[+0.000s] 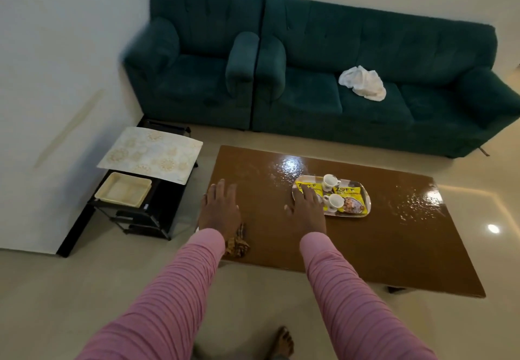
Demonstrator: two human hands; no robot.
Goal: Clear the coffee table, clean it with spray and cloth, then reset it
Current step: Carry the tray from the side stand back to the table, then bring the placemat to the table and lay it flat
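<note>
The glossy brown coffee table [365, 241] fills the middle of the head view. On it stands a pale tray [365, 191] with two white cups [329, 182] [334, 201] and yellow snack packets [351, 205]. My right hand [305, 207] is spread flat just left of the tray, its fingertips over the tray's near-left corner. My left hand [221, 207] hovers open over the table's left edge. A brown patterned cloth [239, 243] lies on the table under my left wrist, partly hidden. No spray bottle is in sight.
A black side rack [157, 219] to the left holds a floral mat [152, 153] and a cream tray [123, 193]. A green armchair [197, 67] and sofa [394, 78] line the wall; a white cloth [363, 82] lies on the sofa. My bare foot [282, 341] stands on the tiled floor.
</note>
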